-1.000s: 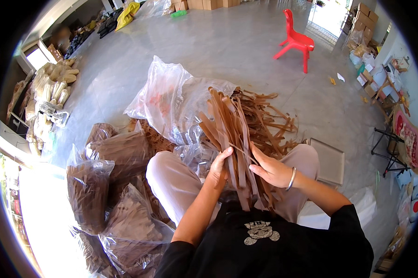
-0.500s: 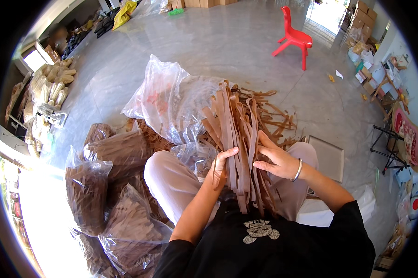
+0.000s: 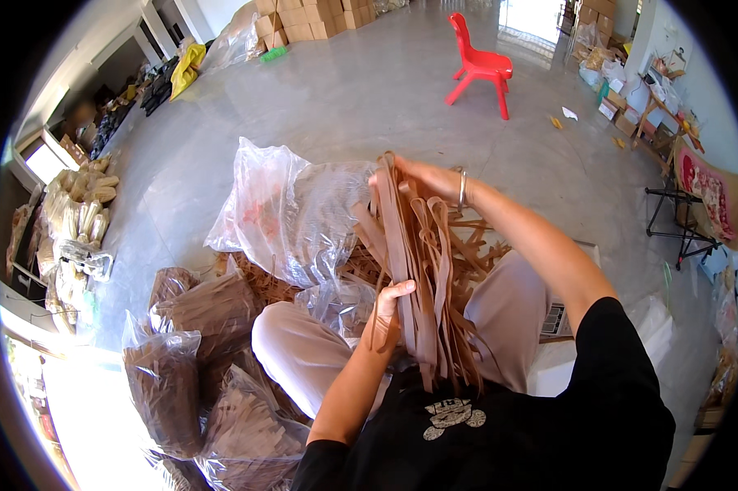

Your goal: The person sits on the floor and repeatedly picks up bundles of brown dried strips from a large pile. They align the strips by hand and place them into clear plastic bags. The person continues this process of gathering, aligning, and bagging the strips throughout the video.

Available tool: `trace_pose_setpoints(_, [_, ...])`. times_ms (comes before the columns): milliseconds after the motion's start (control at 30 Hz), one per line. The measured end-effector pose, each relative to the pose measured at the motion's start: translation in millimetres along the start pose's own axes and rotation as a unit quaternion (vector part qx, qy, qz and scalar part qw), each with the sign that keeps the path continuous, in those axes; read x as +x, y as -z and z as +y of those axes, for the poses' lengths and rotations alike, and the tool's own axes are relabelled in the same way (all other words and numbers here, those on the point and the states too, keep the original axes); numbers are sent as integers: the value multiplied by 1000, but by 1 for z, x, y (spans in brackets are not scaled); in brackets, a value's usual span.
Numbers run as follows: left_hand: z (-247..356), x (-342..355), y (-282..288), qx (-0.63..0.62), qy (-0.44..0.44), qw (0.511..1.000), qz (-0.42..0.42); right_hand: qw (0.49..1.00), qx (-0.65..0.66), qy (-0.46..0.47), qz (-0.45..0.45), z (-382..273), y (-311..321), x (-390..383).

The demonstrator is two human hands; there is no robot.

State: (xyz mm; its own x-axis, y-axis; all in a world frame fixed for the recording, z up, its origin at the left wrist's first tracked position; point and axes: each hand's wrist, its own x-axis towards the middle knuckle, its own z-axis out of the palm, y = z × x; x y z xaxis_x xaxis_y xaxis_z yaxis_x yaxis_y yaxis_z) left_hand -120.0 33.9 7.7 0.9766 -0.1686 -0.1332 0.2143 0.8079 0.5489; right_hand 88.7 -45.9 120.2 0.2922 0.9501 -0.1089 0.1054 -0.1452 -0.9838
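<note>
A bundle of long, flat brown strips (image 3: pixel 419 282), many folded into loops at the top, stands upright in front of my chest. My left hand (image 3: pixel 392 307) is wrapped round its lower middle, the thumb across the front. At the bundle's top end, my right hand (image 3: pixel 431 179) has its fingers closed on the strips' looped ends; some of its fingertips are hidden behind them. Below and behind the bundle lies a heap of loose brown strips (image 3: pixel 475 245) on the floor. A large clear plastic bag (image 3: pixel 275 209) lies against the heap's far left side.
Clear bags packed with brown strips (image 3: pixel 162 393) are piled left of my knee. A red chair (image 3: pixel 481 69) stands on the grey floor ahead. Cardboard boxes (image 3: pixel 307 23) are stacked at the back, and a folding chair (image 3: pixel 700 196) stands at the right.
My right hand has moved from the bundle's right side up to its top end. The left hand keeps its hold. The view has tilted up a little and turned.
</note>
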Motion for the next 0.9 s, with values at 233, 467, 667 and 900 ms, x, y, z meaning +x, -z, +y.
trace_pose_setpoints(233, [-1,-9,-2,-27,-6,997,67,990,-69,26,119,-33,-9,18])
trace_pose_setpoints(467, [-2,-13,-7,-66,12,995,73,972,-144,-13,-183,-23,-19,34])
trace_pose_setpoints(667, [-3,-14,5,-92,31,991,87,991,-91,-99,2,-8,-14,19])
trace_pose_setpoints(900, [-3,-5,24,-90,63,990,92,990,-27,-24,140,10,-18,-5])
